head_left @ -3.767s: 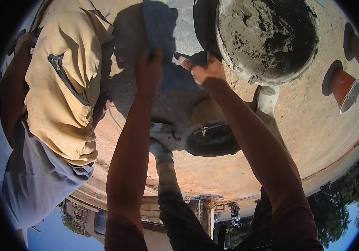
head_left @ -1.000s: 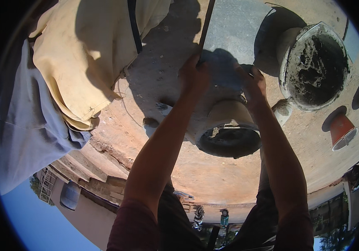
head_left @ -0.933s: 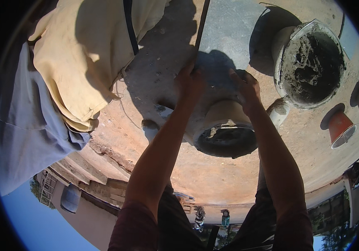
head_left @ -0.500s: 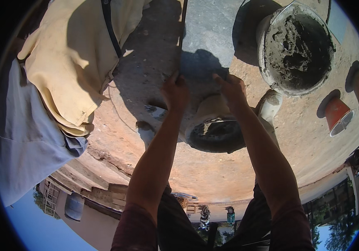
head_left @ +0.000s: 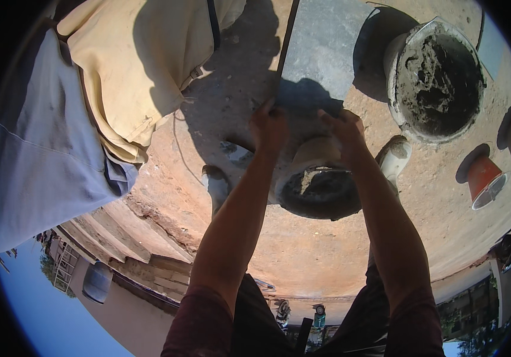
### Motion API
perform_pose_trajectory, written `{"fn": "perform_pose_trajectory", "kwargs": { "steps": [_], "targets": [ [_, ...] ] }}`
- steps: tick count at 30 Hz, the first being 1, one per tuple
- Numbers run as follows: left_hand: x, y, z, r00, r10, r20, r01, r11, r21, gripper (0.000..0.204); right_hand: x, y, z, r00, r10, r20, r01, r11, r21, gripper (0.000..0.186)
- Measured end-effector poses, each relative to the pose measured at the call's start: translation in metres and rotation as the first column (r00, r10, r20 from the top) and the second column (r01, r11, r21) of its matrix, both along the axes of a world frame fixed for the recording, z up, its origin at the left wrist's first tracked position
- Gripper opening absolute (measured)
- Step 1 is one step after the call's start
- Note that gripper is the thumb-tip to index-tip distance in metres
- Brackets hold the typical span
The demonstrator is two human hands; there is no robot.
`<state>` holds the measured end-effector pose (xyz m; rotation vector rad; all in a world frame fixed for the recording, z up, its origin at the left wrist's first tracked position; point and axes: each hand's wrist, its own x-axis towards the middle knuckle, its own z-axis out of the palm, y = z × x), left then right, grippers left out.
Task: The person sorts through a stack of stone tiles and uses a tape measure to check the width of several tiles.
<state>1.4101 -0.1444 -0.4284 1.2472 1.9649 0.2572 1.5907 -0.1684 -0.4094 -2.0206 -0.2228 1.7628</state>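
I am gripping the near edge of a flat grey slab (head_left: 321, 53) with both hands, my left hand (head_left: 269, 126) closed over its left corner and my right hand (head_left: 343, 128) closed over its right, apparently so the wide panel is staying level between them. The slab is lying out ahead of me on the reddish dirt ground (head_left: 327, 262), in the sun, my shadow falling across it. Just under my wrists a round pan of grey mortar (head_left: 320, 189) is sitting within easy reach. A larger bucket caked with mortar (head_left: 435, 74) is standing right of the slab. Two orange cone-shaped containers (head_left: 483, 178) are lying farther right; no labels are readable. A person in pale yellow trousers (head_left: 142, 71) is standing at my left.
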Motion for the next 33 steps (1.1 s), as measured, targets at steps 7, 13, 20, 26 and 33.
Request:
{"fn": "perform_pose_trajectory", "kwargs": {
  "steps": [7,13,20,26,33],
  "targets": [
    [0.015,-0.001,0.000,0.997,-0.044,0.057,0.047,0.997,-0.055,0.047,0.004,-0.004,-0.020,0.997,-0.041,0.058,0.041,0.999,0.003,0.036],
    [-0.024,0.000,0.043,0.997,-0.046,0.067,0.060,0.971,-0.232,0.046,0.045,0.005,0.027,0.968,0.243,-0.059,-0.238,0.967,0.089,0.035],
    [-0.164,-0.246,0.276,0.952,-0.289,-0.103,0.258,0.935,-0.244,0.037,0.115,-0.079,0.204,0.913,0.369,0.172,-0.366,0.929,-0.053,0.051],
    [-0.156,-0.500,0.457,0.852,0.402,-0.334,-0.521,0.598,-0.609,0.046,0.209,-0.170,0.326,0.499,0.764,0.409,-0.762,0.612,-0.211,0.040],
    [-0.152,-0.628,0.466,0.904,0.424,0.050,-0.186,0.498,-0.847,0.048,0.182,-0.249,0.435,0.824,0.400,0.401,-0.321,0.913,-0.253,0.027]
  ]
}}
